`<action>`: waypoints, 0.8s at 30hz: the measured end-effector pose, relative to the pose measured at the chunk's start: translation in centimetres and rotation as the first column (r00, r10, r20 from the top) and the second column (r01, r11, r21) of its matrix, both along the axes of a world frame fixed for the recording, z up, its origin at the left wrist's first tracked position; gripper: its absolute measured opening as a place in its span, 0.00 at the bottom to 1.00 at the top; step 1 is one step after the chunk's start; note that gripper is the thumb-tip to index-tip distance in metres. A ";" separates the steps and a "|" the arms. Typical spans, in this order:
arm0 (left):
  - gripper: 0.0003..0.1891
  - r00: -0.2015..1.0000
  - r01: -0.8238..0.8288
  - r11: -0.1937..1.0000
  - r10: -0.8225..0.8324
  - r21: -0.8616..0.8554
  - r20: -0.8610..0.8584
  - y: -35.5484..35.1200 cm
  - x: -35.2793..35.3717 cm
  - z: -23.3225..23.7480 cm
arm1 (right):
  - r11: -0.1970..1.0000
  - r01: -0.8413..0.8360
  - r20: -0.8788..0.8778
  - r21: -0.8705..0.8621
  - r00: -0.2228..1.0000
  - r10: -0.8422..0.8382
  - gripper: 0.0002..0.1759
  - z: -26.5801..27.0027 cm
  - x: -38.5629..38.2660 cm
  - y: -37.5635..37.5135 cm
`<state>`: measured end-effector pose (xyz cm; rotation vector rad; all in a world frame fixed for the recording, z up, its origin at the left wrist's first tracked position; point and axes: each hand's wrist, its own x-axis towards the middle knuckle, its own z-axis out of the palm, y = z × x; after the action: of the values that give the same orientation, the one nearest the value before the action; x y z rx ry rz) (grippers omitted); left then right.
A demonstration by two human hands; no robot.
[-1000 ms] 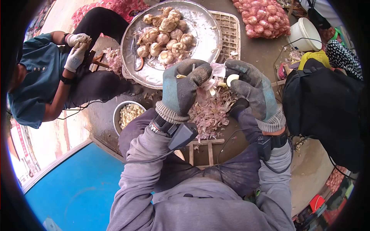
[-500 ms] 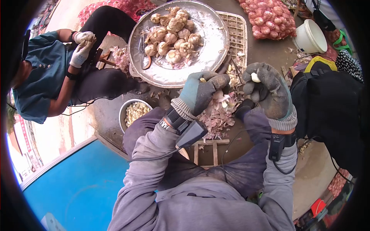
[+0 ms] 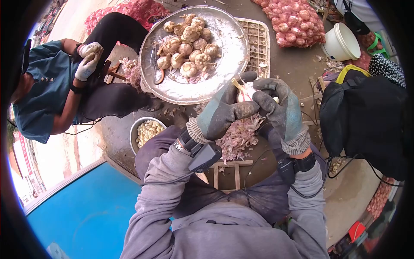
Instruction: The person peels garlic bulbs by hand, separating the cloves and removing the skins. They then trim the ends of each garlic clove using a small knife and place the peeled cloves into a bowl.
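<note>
My left hand, in a grey and teal glove, is closed around a partly peeled garlic bulb whose dry stem points up to the left. My right hand, gloved the same way, meets it from the right, with its fingers at the bulb. A pale clove shows between the fingers of my right hand. Pink and white garlic skins lie in a heap below both hands. Beyond them a round metal tray holds whole garlic bulbs and a tool with a curved orange handle.
A bowl of peeled cloves stands left of my knees. At the left a person in white gloves holds something pale. A net sack of garlic, a white bucket and a black bag are on the right.
My right hand has moved left and down to the bulb in my left hand. The bulb, mostly hidden before, now shows. The view has shifted slightly.
</note>
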<state>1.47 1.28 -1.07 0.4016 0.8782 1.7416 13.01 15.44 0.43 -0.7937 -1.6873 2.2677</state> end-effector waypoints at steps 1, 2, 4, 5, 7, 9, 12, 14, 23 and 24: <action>0.34 1.000 0.004 1.000 -0.004 0.009 0.001 0.3 0.2 -0.1 | 0.999 0.011 0.013 0.047 1.000 -0.011 0.15 0.7 -0.1 0.2; 0.35 0.992 -0.022 0.999 0.018 -0.033 -0.127 0.4 0.4 -0.2 | 0.997 -0.060 0.113 0.054 0.992 0.054 0.15 1.2 0.0 0.9; 0.36 0.963 -0.071 0.989 0.034 -0.129 -0.266 0.4 0.4 -0.2 | 0.990 -0.085 0.122 0.116 0.990 0.070 0.15 1.2 0.2 0.7; 0.36 0.964 -0.073 0.989 0.036 -0.131 -0.265 0.3 0.5 -0.5 | 0.978 -0.111 0.130 0.176 0.987 0.089 0.15 1.1 0.2 0.6; 0.36 0.851 -0.149 0.970 0.026 -0.193 -0.525 0.3 0.7 -1.2 | 0.937 -0.117 0.093 0.329 0.991 0.091 0.15 -0.3 0.2 0.6; 0.36 0.841 -0.148 0.969 0.019 -0.196 -0.541 0.0 0.7 -1.5 | 0.873 -0.111 0.057 0.476 0.994 0.095 0.15 -0.8 0.2 0.5; 0.35 0.821 -0.143 0.969 0.002 -0.203 -0.571 -0.1 0.6 -1.3 | 0.973 -0.069 0.015 0.221 0.998 0.067 0.14 -0.5 0.1 0.3; 0.34 0.813 -0.142 0.968 -0.006 -0.208 -0.583 0.0 0.6 -0.9 | 0.961 -0.097 0.103 0.257 0.992 0.073 0.13 -0.2 0.2 0.4; 0.32 0.868 -0.144 0.965 0.016 -0.219 -0.496 0.0 0.8 0.0 | 0.901 -0.064 0.098 0.428 0.995 0.024 0.15 -0.6 0.6 -0.2; 0.31 0.878 -0.142 0.965 0.020 -0.220 -0.478 0.0 0.9 0.0 | 0.902 -0.064 0.099 0.427 0.995 0.023 0.15 -0.8 0.7 -0.3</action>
<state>2.37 1.28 -1.02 0.6453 1.4690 1.6034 13.74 15.15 -0.36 -0.7668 -2.1576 1.7945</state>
